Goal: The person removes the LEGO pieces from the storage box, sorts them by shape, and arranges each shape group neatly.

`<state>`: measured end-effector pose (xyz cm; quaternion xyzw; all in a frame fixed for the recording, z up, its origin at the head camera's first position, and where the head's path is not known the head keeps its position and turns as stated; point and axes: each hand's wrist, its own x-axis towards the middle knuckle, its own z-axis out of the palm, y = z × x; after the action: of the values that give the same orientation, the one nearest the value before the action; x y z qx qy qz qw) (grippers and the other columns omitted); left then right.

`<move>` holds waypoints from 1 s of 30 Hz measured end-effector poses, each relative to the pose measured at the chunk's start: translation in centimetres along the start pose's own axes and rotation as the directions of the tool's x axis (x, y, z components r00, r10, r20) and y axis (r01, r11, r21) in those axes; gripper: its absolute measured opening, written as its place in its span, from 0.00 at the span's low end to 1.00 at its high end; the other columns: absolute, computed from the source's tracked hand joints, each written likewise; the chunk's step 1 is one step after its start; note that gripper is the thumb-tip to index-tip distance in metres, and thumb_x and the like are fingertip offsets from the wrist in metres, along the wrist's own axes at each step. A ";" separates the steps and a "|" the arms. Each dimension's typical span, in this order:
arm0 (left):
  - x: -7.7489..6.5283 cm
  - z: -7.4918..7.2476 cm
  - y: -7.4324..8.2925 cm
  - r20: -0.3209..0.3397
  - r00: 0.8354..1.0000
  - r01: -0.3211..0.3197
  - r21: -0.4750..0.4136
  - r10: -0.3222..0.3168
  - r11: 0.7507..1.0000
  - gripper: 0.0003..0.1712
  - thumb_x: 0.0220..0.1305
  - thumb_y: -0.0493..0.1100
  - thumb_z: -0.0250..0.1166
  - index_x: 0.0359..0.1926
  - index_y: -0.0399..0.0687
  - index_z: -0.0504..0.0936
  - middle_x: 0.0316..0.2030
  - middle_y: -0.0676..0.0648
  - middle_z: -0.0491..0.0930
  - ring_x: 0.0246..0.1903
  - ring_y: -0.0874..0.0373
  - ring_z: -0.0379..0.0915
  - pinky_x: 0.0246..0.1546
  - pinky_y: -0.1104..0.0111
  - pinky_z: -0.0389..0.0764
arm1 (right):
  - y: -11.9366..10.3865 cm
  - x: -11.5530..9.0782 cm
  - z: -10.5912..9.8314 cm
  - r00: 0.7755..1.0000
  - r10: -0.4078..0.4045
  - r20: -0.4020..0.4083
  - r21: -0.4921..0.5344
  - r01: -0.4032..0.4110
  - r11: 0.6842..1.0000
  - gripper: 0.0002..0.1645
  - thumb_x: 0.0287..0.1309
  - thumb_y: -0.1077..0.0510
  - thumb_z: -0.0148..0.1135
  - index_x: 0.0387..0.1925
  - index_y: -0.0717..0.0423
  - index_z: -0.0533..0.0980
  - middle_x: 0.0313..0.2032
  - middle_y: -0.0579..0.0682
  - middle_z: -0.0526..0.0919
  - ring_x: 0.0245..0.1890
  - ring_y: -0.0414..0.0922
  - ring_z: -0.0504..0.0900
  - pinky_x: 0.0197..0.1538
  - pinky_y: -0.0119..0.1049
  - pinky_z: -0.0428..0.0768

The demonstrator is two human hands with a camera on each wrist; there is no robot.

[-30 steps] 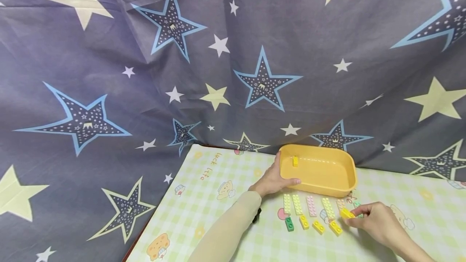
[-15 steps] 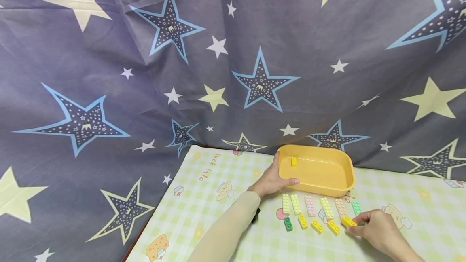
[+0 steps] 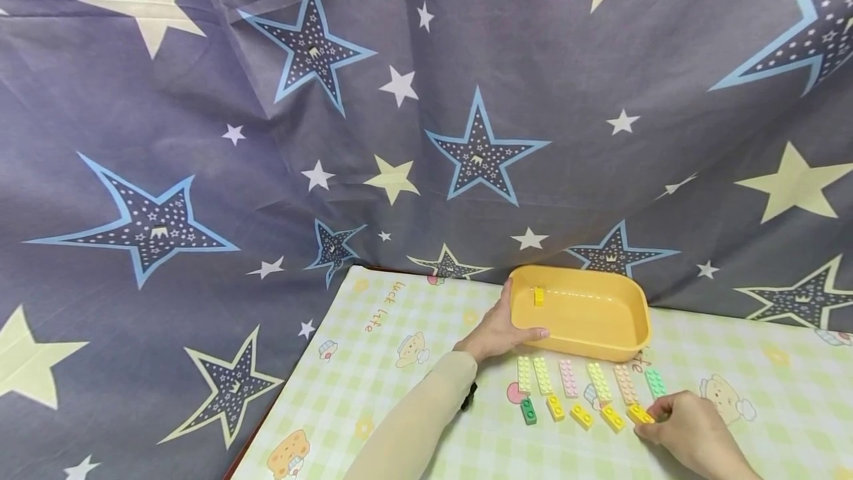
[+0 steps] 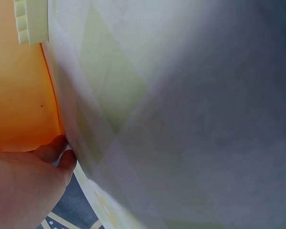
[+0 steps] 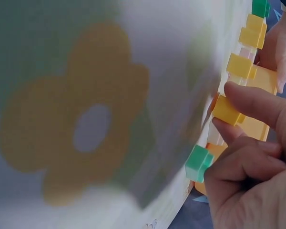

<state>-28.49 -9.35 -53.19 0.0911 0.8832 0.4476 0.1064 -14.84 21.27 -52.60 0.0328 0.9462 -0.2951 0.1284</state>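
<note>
My left hand (image 3: 498,328) holds the left front corner of a yellow plastic tray (image 3: 600,348), thumb along its front and fingers at its left side. A small yellow brick (image 3: 539,296) lies inside the tray. My right hand (image 3: 689,428) pinches a yellow two-stud toy brick (image 5: 227,110) between thumb and index finger, low over the table at the right end of the front row. Its other fingers are curled, with a green brick (image 5: 199,163) right beside them in the right wrist view; the head view hides that one.
The front row also has a dark green brick (image 3: 529,411) and yellow bricks (image 3: 582,415). Behind it lie longer studded bricks in pale yellow (image 3: 599,382), pink (image 3: 568,378) and mint green (image 3: 656,383). A starry curtain (image 3: 400,132) hangs behind the checked tablecloth (image 3: 393,391).
My right hand has brought the yellow brick down and slightly right, into line with the front row. The green brick beside its fingers has gone out of the head view. My left hand stays put.
</note>
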 end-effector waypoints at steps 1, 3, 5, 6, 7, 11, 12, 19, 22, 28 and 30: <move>0.0 0.0 0.0 0.001 1.000 0.001 -0.001 -0.001 1.000 0.78 0.60 0.66 0.81 0.90 0.62 0.33 0.87 0.40 0.55 0.85 0.42 0.57 0.86 0.47 0.63 | -0.1 -0.1 0.1 1.000 0.007 0.002 -0.006 -0.007 1.000 0.14 0.51 0.55 0.85 0.30 0.60 0.88 0.29 0.48 0.88 0.31 0.44 0.79 0.38 0.44 0.81; 0.0 0.0 0.0 0.002 1.000 0.005 0.000 -0.005 1.000 0.77 0.60 0.66 0.81 0.90 0.62 0.33 0.87 0.40 0.55 0.85 0.42 0.57 0.86 0.47 0.62 | -0.3 -0.3 0.3 1.000 0.022 0.007 -0.017 -0.022 1.000 0.13 0.53 0.55 0.84 0.28 0.58 0.86 0.27 0.44 0.85 0.29 0.45 0.76 0.36 0.40 0.76; 0.0 0.1 0.0 0.002 1.000 0.010 0.004 -0.010 1.000 0.77 0.60 0.66 0.81 0.90 0.62 0.33 0.88 0.40 0.55 0.85 0.42 0.57 0.86 0.48 0.62 | -0.4 -0.5 0.4 0.999 0.033 0.008 -0.028 -0.033 0.999 0.13 0.54 0.55 0.83 0.26 0.57 0.84 0.26 0.44 0.83 0.28 0.45 0.75 0.35 0.38 0.73; 0.0 0.1 0.0 0.003 1.000 0.011 0.004 -0.011 1.000 0.77 0.60 0.66 0.81 0.90 0.62 0.33 0.88 0.40 0.54 0.85 0.42 0.57 0.86 0.48 0.62 | -0.5 -0.5 0.5 0.999 0.038 0.006 -0.033 -0.038 0.999 0.14 0.54 0.56 0.83 0.26 0.57 0.84 0.26 0.45 0.82 0.28 0.45 0.75 0.35 0.38 0.72; 0.0 0.1 0.0 0.003 1.000 0.010 0.003 -0.010 1.000 0.77 0.60 0.66 0.81 0.90 0.61 0.33 0.88 0.40 0.54 0.85 0.42 0.57 0.86 0.48 0.62 | -0.6 -0.6 0.5 0.999 0.041 0.003 -0.037 -0.041 0.998 0.14 0.54 0.56 0.83 0.26 0.56 0.84 0.25 0.45 0.82 0.27 0.45 0.75 0.35 0.38 0.71; 0.0 0.0 0.1 -0.001 1.000 0.009 0.007 -0.009 1.000 0.78 0.60 0.66 0.81 0.90 0.62 0.33 0.88 0.41 0.55 0.85 0.42 0.57 0.86 0.48 0.62 | -1.0 -0.7 0.7 0.999 0.038 -0.013 -0.042 -0.039 0.998 0.15 0.55 0.56 0.82 0.24 0.55 0.81 0.23 0.45 0.79 0.26 0.45 0.74 0.34 0.37 0.69; 0.0 -0.1 0.1 -0.002 1.000 0.008 0.006 -0.008 1.000 0.78 0.60 0.66 0.82 0.90 0.62 0.33 0.88 0.41 0.55 0.85 0.42 0.57 0.86 0.47 0.62 | -1.1 -0.7 0.7 0.999 0.036 -0.016 -0.042 -0.036 0.998 0.15 0.55 0.56 0.82 0.23 0.55 0.81 0.23 0.45 0.79 0.26 0.45 0.74 0.33 0.37 0.68; 0.0 -0.1 0.2 -0.002 1.000 0.008 0.001 -0.008 1.000 0.77 0.60 0.65 0.82 0.91 0.61 0.34 0.87 0.40 0.55 0.85 0.42 0.57 0.86 0.47 0.62 | -1.2 -1.0 0.9 0.999 0.051 0.004 -0.041 -0.051 0.998 0.17 0.55 0.55 0.82 0.23 0.54 0.79 0.23 0.46 0.78 0.25 0.45 0.73 0.33 0.37 0.68; 0.0 0.0 0.2 -0.002 1.000 0.011 0.002 -0.011 1.000 0.77 0.60 0.65 0.82 0.91 0.61 0.34 0.88 0.40 0.55 0.85 0.42 0.57 0.86 0.48 0.62 | -1.3 -1.0 0.9 0.998 0.058 0.006 -0.040 -0.057 0.998 0.17 0.55 0.55 0.82 0.23 0.54 0.79 0.24 0.47 0.78 0.26 0.45 0.73 0.33 0.37 0.68; -0.1 0.0 0.2 0.000 1.000 0.015 -0.007 -0.015 1.000 0.77 0.60 0.65 0.82 0.90 0.63 0.34 0.87 0.40 0.55 0.85 0.42 0.57 0.86 0.47 0.62 | -1.1 -0.9 1.1 0.998 0.061 0.004 -0.037 -0.061 0.997 0.17 0.55 0.55 0.82 0.24 0.53 0.78 0.24 0.48 0.77 0.27 0.45 0.73 0.34 0.37 0.68; -0.1 0.0 0.2 0.000 1.000 0.011 -0.010 -0.011 1.000 0.77 0.60 0.65 0.82 0.90 0.63 0.34 0.87 0.41 0.55 0.85 0.42 0.57 0.86 0.47 0.62 | -0.9 -0.9 1.1 0.998 0.057 0.001 -0.035 -0.057 0.998 0.18 0.55 0.55 0.82 0.24 0.54 0.78 0.24 0.47 0.77 0.27 0.45 0.73 0.34 0.38 0.68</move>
<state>-28.35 -9.31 -53.01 0.0855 0.8814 0.4515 0.1092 -13.87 19.85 -52.76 0.0570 0.9498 -0.2748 0.1383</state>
